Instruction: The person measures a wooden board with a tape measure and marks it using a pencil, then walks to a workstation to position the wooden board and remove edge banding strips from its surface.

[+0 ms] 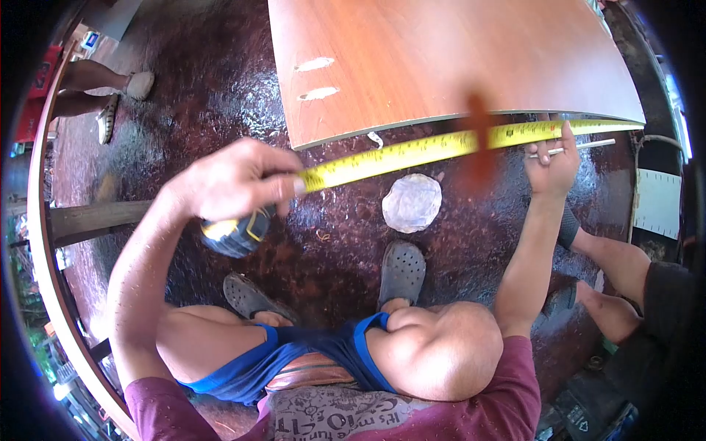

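Observation:
A yellow tape measure blade (412,153) stretches along the near edge of a wood-grain panel (441,66), reaching its right corner. My left hand (246,176) is closed, pinching the blade at its left end; the black and yellow tape measure case (239,231) hangs just under that hand, slightly blurred. At the right, my right hand (551,165) is closed around a thin pale stick (592,145), with a fingertip against the blade. Whether the stick is a pencil I cannot tell. Two pale scraped marks show on the panel's left part.
A round whitish flat piece (412,202) lies on the wet-looking dark floor (323,272) before my shoes. A blurred orange-brown shape (479,140) crosses the view close to the camera. Another person's legs (614,257) are at right; more legs (95,77) stand upper left.

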Demonstrator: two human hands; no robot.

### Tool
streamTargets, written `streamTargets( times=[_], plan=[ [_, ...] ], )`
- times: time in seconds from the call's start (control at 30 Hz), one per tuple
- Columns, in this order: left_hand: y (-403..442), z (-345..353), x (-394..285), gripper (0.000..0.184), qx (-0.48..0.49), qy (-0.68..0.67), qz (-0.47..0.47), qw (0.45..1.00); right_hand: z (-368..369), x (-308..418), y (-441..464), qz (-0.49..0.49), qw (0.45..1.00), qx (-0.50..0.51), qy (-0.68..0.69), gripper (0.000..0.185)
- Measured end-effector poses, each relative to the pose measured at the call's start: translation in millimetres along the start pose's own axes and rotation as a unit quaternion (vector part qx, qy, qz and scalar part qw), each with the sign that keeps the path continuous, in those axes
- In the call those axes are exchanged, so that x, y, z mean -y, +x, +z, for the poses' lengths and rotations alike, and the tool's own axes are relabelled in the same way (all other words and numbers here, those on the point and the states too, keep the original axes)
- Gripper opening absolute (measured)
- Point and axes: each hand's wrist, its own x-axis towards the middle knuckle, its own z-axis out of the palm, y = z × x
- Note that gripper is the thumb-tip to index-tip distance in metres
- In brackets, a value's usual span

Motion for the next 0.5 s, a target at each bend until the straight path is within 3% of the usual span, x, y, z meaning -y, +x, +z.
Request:
streamTargets(
  times=[0.07,0.2,0.27,0.37,0.43,0.5],
  plan=[
    [3,13,-3,0.036,0.038,0.071,0.004,0.997,6,7,-4,0.017,0.998,-0.064,-0.022,0.034],
    [12,51,16,0.036,0.110,0.040,0.055,0.992,-43,24,3,-0.069,0.982,-0.169,-0.048,0.038],
    [13,71,32,0.050,0.150,0.020,0.025,0.988,-73,47,10,-0.092,0.965,-0.210,-0.125,0.030],
    [7,88,56,0.063,0.153,0.018,0.024,0.988,-91,76,18,-0.112,0.958,-0.231,-0.130,0.027],
    [0,90,66,0.062,0.124,0.018,0.049,0.991,-105,94,21,-0.119,0.960,-0.216,-0.128,0.036],
    [-6,86,66,0.058,0.123,0.022,0.041,0.991,-113,106,22,-0.125,0.966,-0.191,-0.119,0.033]
  ],
)
